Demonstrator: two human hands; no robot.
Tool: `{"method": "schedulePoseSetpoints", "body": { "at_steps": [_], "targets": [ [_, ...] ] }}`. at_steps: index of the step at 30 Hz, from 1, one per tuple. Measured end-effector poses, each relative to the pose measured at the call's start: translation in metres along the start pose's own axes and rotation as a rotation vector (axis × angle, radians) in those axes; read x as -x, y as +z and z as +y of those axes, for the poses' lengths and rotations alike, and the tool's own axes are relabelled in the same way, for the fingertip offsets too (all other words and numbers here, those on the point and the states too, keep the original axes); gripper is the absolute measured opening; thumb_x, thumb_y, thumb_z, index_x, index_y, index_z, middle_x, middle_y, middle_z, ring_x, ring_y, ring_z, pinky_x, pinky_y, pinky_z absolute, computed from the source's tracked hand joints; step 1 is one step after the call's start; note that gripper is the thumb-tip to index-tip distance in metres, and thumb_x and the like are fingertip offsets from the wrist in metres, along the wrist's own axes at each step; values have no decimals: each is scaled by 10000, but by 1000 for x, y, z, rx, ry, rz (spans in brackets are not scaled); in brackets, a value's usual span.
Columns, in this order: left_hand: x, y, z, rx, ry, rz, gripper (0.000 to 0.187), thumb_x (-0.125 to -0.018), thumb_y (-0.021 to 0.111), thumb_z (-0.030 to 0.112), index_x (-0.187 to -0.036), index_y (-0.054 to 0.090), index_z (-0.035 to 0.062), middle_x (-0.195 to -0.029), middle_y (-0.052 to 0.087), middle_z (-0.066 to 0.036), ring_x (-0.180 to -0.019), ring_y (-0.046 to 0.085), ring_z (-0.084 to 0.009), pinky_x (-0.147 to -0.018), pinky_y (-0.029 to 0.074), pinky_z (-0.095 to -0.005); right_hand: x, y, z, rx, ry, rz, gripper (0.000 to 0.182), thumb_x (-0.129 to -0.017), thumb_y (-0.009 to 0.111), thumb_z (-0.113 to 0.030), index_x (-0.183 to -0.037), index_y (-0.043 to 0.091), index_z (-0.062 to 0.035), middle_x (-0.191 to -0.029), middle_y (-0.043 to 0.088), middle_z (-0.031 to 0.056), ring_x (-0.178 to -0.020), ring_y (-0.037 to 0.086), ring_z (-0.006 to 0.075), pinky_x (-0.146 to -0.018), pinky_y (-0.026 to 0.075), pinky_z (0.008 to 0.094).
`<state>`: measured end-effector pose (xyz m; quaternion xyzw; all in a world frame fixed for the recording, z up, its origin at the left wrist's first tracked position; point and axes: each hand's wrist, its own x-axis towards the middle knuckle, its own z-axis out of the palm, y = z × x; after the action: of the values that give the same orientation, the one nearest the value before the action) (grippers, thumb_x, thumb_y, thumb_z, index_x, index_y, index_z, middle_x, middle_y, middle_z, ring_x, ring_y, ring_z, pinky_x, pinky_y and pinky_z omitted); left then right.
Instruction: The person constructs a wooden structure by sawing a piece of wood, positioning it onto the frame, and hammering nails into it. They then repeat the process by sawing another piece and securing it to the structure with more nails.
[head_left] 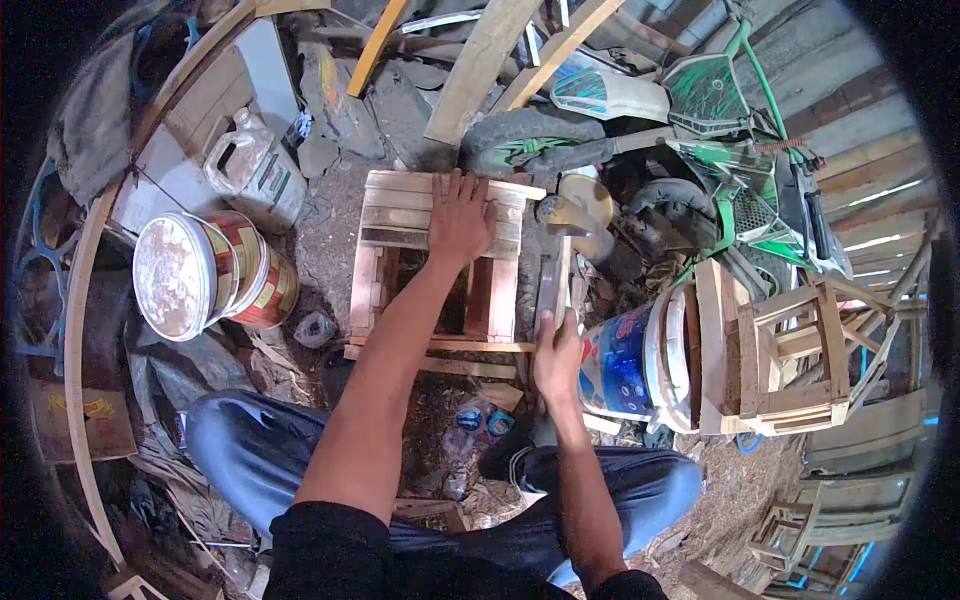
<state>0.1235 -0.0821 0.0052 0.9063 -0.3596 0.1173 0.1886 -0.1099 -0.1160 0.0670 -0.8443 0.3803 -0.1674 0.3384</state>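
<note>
A small wooden stool-like frame (495, 300) stands on the ground before me, with pale slats (395, 198) across its far end. My left hand (462, 222) lies flat on these slats, fingers stretched out. To the right of the frame, my right hand (557, 362) is wrapped round the wooden handle of what looks like a hammer (564, 268). Its head end is up near the frame's far right corner. A dark strip runs alongside the handle. A thin wooden strip (455, 346) crosses the near side of the frame.
Paint buckets (172, 275) and a white jerrycan (258, 170) stand on the left. A blue bucket (618, 362) and another wooden frame (795, 355) are on the right. Behind lie a green-and-white motorbike (720, 180) and leaning planks (485, 70). Plastic cups (475, 418) litter the ground.
</note>
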Motion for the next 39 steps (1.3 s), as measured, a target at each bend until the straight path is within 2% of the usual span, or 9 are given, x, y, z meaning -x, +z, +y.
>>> {"method": "schedulePoseSetpoints", "body": {
  "at_steps": [3, 6, 11, 14, 15, 18, 24, 34, 39],
  "targets": [
    [1, -1, -2, 32, 49, 30, 517, -938, 404, 348, -1352, 433, 38, -1366, 452, -150, -1332, 352, -316, -1129, 171, -529, -2, -2, 9, -441, 338, -168, 367, -964, 521, -302, -1105, 547, 36, -652, 578, 80, -600, 542, 165, -537, 428, 337],
    [2, -2, -6, 78, 145, 77, 509, -916, 463, 337, -1327, 441, 39, -1341, 462, -149, -1296, 385, -318, -1113, 221, -512, 1, 17, 42, -382, 424, -189, 397, -949, 542, -347, -1058, 586, 32, -669, 557, 60, -568, 521, 143, -534, 420, 333],
    [3, -20, -1, 261, 251, 180, 299, -832, 602, 243, -1068, 556, 65, -1143, 536, -121, -1117, 480, -309, -995, 334, -472, 5, 27, 53, -386, 377, -147, 396, -937, 520, -270, -1109, 547, 85, -889, 632, 303, -899, 622, 420, -806, 451, 443],
    [7, -19, 0, 283, 363, 201, 266, -804, 641, 228, -1022, 589, 85, -1089, 546, -108, -1033, 503, -299, -928, 368, -456, 5, 35, 61, -262, 172, -25, 427, -932, 547, -338, -1077, 535, 63, -734, 611, 178, -663, 608, 288, -632, 487, 387],
    [9, -29, 5, 252, 429, 196, 218, -774, 674, 212, -949, 615, 96, -1014, 562, -84, -965, 510, -292, -864, 384, -434, 8, 24, 47, -353, 169, -26, 411, -928, 522, -312, -1091, 546, 65, -914, 623, 297, -904, 618, 424, -817, 462, 446],
    [15, -27, 9, 123, 518, 83, 197, -761, 686, 215, -910, 628, 100, -981, 581, -66, -964, 518, -285, -841, 390, -419, 11, 6, 33, -272, 246, -120, 390, -934, 498, -305, -1114, 554, 36, -1015, 608, 324, -1001, 580, 462, -843, 455, 469],
    [15, -20, 16, 54, 659, 63, 133, -806, 644, 166, -913, 640, 88, -972, 603, -75, -914, 544, -275, -777, 401, -400, 22, 21, 41, -255, 335, -190, 396, -916, 490, -278, -1085, 543, 77, -967, 612, 329, -946, 581, 491, -855, 451, 534],
    [33, -30, 35, 356, 574, -47, 122, -868, 549, 90, -954, 603, 22, -881, 593, -138, -889, 543, -326, -818, 409, -411, 21, 19, 24, -477, 378, -271, 366, -933, 483, -216, -1135, 484, 89, -988, 586, 369, -950, 585, 499, -830, 486, 529],
    [30, -20, 41, 434, 381, -18, 129, -755, 697, 84, -748, 573, 53, -758, 551, -85, -742, 480, -251, -686, 396, -374, 26, 11, 17, -493, 418, -241, 340, -934, 480, -206, -1112, 504, 82, -968, 610, 337, -941, 597, 485, -830, 488, 519]
  ]
}}
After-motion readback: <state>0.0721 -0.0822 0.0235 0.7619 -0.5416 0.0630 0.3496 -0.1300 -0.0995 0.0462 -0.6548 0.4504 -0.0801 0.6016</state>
